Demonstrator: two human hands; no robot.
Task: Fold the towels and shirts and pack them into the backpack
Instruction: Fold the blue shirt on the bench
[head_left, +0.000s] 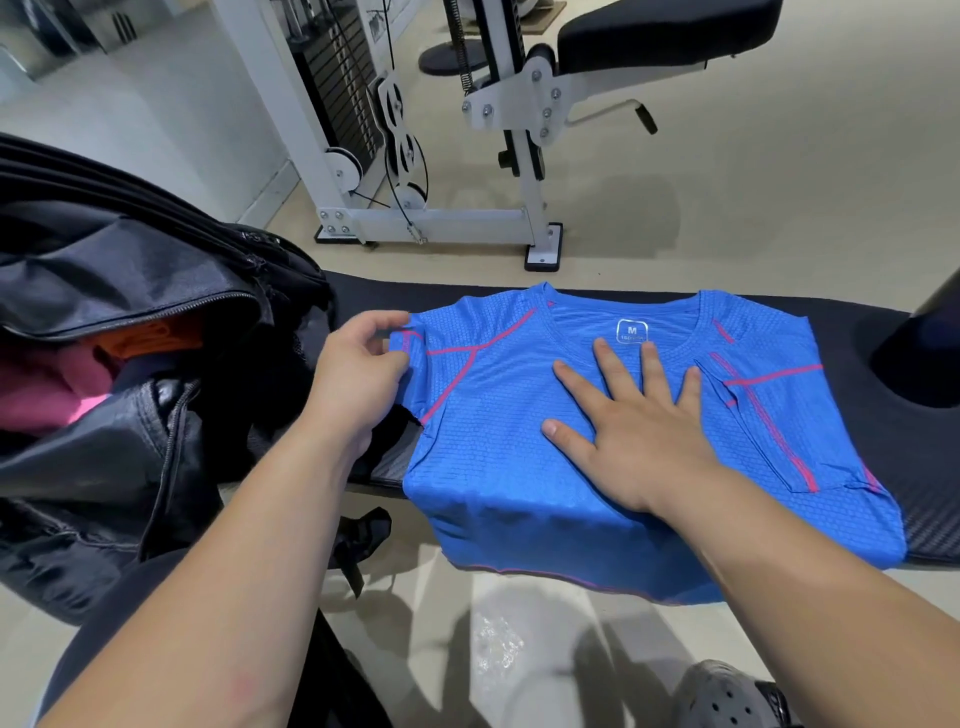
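Observation:
A blue shirt (519, 415) with pink seams lies flat on a black padded bench (924, 499), collar away from me, its lower part hanging over the near edge. Its right sleeve is folded in over the body. My left hand (358, 374) pinches the end of the left sleeve between thumb and fingers. My right hand (634, 426) presses flat on the chest of the shirt, fingers spread. A black backpack (130, 415) stands open at the left end of the bench, with pink and orange cloth (78, 384) inside it.
A white weight machine (441, 218) with a cable stack and a black padded seat stands on the beige floor beyond the bench. A dark post base (919, 358) rests at the bench's right end. My grey shoe (727, 696) shows at the bottom right.

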